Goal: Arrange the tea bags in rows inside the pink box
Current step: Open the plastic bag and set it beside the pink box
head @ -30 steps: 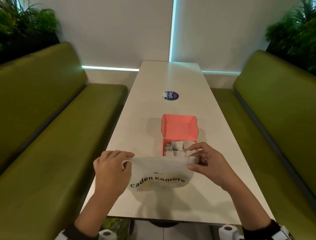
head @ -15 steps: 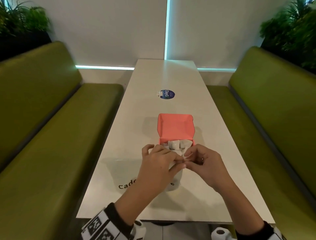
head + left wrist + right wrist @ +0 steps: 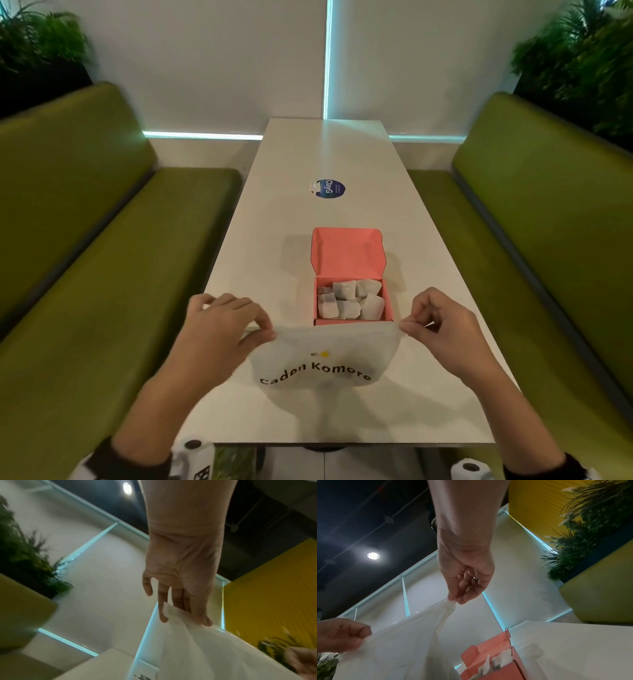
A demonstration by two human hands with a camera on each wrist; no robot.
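Fingers of the left hand (image 3: 219, 329) pinch the left corner of a white bag (image 3: 325, 359), stretched just in front of the pink box (image 3: 349, 260) on the worktop (image 3: 325, 154). Tea bags (image 3: 347, 299) lie jumbled inside the box. Right hand (image 3: 442, 325), its grip closed, pinches the bag's right corner.

Open way from above into the pink box (image 3: 352, 321), lid (image 3: 348, 252) folded back and upright behind, tea bags (image 3: 348, 299) loosely filling the floor. Near side barred by the white plastic bag (image 3: 323, 359) stretched between left hand (image 3: 219, 329) and right hand (image 3: 442, 323). Bare table (image 3: 329, 154) beyond the lid and along both sides, only a flat round sticker (image 3: 330, 188) there.
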